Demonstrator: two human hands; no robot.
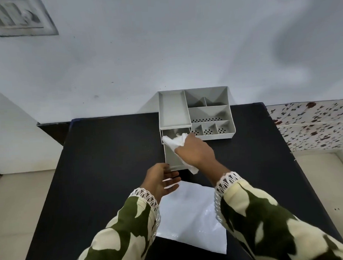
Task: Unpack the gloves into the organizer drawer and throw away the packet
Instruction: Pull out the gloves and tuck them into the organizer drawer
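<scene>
A grey organizer (209, 112) sits at the far edge of a black table (109, 172), close to the white wall (163, 51). Its drawer (172, 155) is pulled out toward the person. The right hand (195, 150) is closed around white gloves (175, 142) and holds them over the open drawer, with one end hanging past the drawer's front edge. The left hand (162, 181) is open, holds nothing, and its fingertips are right by the drawer's front. The white packet (192, 217) lies flat on the table between the two sleeves.
</scene>
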